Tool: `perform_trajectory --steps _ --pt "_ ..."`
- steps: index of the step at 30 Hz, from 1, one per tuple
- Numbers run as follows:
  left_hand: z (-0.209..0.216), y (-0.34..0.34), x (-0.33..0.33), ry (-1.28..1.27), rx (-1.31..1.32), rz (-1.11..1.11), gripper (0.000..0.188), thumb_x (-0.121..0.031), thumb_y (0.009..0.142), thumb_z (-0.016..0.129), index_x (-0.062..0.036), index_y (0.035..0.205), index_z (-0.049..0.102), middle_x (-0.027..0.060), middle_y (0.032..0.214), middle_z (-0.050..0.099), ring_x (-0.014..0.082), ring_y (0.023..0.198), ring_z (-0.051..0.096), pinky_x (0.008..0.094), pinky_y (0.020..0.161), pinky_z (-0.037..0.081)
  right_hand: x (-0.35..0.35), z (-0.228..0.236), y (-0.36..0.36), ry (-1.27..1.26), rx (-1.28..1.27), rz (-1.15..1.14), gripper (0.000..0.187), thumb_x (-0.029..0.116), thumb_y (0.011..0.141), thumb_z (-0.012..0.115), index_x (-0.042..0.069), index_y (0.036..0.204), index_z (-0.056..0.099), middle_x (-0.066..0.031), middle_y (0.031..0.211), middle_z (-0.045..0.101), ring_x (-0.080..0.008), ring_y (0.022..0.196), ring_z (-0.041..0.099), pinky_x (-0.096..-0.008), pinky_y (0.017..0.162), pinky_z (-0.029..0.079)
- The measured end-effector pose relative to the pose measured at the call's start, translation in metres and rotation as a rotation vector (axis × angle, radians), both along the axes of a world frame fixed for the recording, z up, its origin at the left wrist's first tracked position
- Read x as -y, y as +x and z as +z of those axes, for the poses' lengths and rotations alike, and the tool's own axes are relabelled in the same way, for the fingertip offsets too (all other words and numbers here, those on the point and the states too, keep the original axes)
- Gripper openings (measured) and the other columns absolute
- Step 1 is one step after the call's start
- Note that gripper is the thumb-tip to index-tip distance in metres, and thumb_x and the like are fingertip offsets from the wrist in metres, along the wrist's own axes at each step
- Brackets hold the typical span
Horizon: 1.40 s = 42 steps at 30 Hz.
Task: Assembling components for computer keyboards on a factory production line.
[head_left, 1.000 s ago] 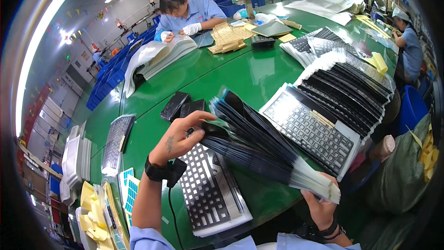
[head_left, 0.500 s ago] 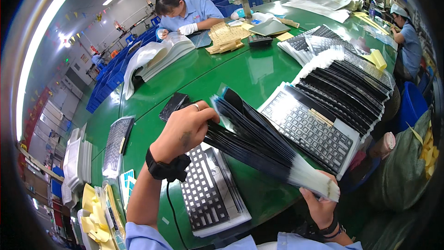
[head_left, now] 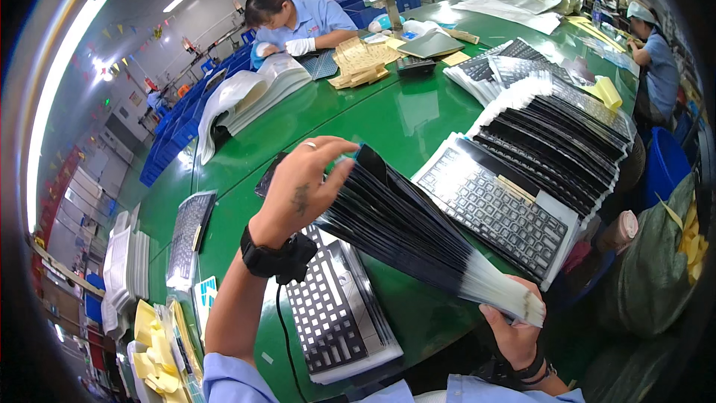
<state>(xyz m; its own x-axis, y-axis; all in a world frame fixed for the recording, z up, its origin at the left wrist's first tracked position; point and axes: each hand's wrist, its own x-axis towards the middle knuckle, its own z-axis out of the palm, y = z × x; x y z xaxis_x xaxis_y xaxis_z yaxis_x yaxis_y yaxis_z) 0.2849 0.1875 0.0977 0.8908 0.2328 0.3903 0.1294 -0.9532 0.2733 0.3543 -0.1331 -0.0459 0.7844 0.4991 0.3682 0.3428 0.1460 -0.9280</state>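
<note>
A thick fanned bundle of black plastic keyboard sheets [head_left: 406, 227] with a whitish end slants across in front of me. My right hand [head_left: 514, 332] is closed round that whitish lower right end. At the upper left end is my left hand [head_left: 309, 183], its thumb and index finger apart, fingertips at the bundle's bluish corner. A black strapped device with a cable sits on my left wrist. Beneath the bundle, a stack of black keyboard sheets with light key openings [head_left: 335, 313] lies on the green table [head_left: 253, 172]. Behind my left hand a dark object is partly hidden.
Right of the bundle lie a keyboard-sheet stack [head_left: 500, 209] and a long fanned row of black sheets [head_left: 552, 149]. White sheet stacks [head_left: 127, 261] and yellow scraps [head_left: 155, 351] are at left. A co-worker [head_left: 302, 19] sits across the table, another at far right. A sack [head_left: 649, 283] stands lower right.
My left hand's fingers have loosened and spread, rising slightly. The two parted portions of the bundle have come together into one fan. My right hand keeps its hold.
</note>
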Motion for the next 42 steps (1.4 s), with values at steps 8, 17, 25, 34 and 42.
perform_trajectory --steps 8,17,25,34,42 --pt "0.0 0.008 -0.011 0.017 -0.369 0.131 0.029 -0.027 0.092 0.058 -0.0018 0.081 0.067 0.013 0.076 0.064 0.0221 0.076 0.061 0.0334 0.068 0.046 -0.002 0.001 -0.003 0.017 -0.09 -0.033 0.038 0.003 0.077 0.076 -0.003 0.111 0.059 -0.0179 0.106 0.067 -0.023 0.095 0.066 -0.032 0.083 0.052" --pt "-0.019 -0.002 -0.028 -0.266 -0.185 -0.044 0.056 -0.008 0.084 0.065 -0.0096 0.135 0.044 0.0107 0.123 0.06 0.0213 0.096 0.063 0.0316 0.077 0.051 -0.002 0.001 0.001 0.001 -0.012 -0.015 0.037 0.005 0.077 0.076 -0.003 0.11 0.059 -0.0174 0.105 0.067 -0.0233 0.093 0.067 -0.032 0.081 0.052" --pt "-0.076 0.012 -0.071 -1.211 0.165 -0.088 0.075 -0.062 0.098 0.023 -0.003 0.14 0.042 0.0073 0.138 0.049 0.0171 0.127 0.041 0.0332 0.105 0.029 -0.002 0.001 0.0 0.046 -0.098 -0.034 0.038 0.001 0.078 0.075 -0.005 0.111 0.057 -0.0141 0.103 0.067 -0.0152 0.09 0.065 -0.0281 0.079 0.052" --pt "-0.111 0.029 -0.082 -1.726 0.035 -0.179 0.083 -0.07 0.09 0.037 -0.0015 0.136 0.046 0.012 0.129 0.057 0.0251 0.116 0.056 0.0394 0.101 0.043 -0.006 -0.003 -0.001 0.069 -0.069 -0.028 0.042 -0.001 0.075 0.077 -0.005 0.113 0.058 -0.0116 0.098 0.068 -0.0124 0.086 0.065 -0.0263 0.075 0.052" --pt "-0.126 -0.043 -0.076 -1.391 -0.052 -0.384 0.106 -0.072 0.07 0.066 0.0014 0.141 0.037 0.0112 0.143 0.045 0.0249 0.131 0.042 0.0403 0.113 0.025 -0.004 -0.004 0.003 0.073 -0.095 -0.044 0.04 -0.002 0.075 0.076 -0.004 0.11 0.056 -0.0137 0.101 0.067 -0.0148 0.089 0.065 -0.0282 0.078 0.053"
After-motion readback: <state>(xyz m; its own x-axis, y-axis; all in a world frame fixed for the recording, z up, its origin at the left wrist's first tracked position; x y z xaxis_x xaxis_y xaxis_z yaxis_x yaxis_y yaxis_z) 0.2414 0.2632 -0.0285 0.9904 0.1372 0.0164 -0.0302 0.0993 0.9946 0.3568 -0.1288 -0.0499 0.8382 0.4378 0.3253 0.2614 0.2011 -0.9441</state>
